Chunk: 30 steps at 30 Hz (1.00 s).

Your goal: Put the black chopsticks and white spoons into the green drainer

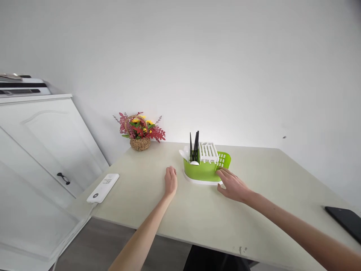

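Note:
A green utensil caddy (pixel 197 172) stands upright on a white base tray (pixel 199 181) near the middle of the table. Black chopsticks (pixel 195 147) and white spoons (pixel 184 154) stand in its left part, and a white slotted rack (pixel 208 151) sits on top. My right hand (pixel 232 185) touches the caddy's front right wall; its fingers are stretched out and its thumb is apart, low by the base. Left of the caddy, apart from it, my left hand (pixel 170 181) rests on the table with its fingers curled in. Nothing shows in it.
A wicker basket of artificial flowers (pixel 140 143) stands at the back left of the table (pixel 135 195). On the left edge lies a white power strip (pixel 103 188) with its cable. A black phone (pixel 344 222) lies at the right. White cabinets (pixel 50 139) stand left.

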Tool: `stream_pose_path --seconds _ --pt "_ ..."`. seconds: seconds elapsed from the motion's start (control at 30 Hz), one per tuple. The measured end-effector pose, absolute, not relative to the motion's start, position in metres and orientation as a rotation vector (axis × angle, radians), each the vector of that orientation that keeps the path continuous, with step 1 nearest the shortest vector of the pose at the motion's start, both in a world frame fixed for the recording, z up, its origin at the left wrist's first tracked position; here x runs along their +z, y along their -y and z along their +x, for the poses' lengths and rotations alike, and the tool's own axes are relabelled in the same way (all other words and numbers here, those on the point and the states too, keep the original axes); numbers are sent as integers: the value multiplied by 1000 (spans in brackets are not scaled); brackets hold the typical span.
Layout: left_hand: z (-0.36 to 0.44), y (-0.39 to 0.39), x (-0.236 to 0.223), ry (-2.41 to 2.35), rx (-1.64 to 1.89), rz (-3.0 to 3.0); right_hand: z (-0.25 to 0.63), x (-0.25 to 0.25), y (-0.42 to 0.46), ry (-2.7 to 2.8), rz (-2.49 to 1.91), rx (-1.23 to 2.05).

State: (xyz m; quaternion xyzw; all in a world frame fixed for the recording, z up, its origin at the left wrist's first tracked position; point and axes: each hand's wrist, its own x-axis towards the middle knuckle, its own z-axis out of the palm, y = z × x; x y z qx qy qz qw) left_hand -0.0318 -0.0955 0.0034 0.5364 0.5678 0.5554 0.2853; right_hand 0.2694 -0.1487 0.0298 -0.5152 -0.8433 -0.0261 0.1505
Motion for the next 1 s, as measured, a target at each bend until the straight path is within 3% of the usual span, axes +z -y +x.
stream_pose_path --seconds 0.43,0.63,0.8,1.0 --pt "-48 79 10 -1341 1464 1256 305 3 234 2263 -1375 -224" --pt "-55 37 89 -1193 1377 1298 353 -39 239 2146 -1590 -51" --pt "-14 9 163 -1144 1315 1447 345 -57 237 2093 -1645 -7" --pt "47 10 174 -1369 1063 1582 335 -50 235 2058 -1677 17"
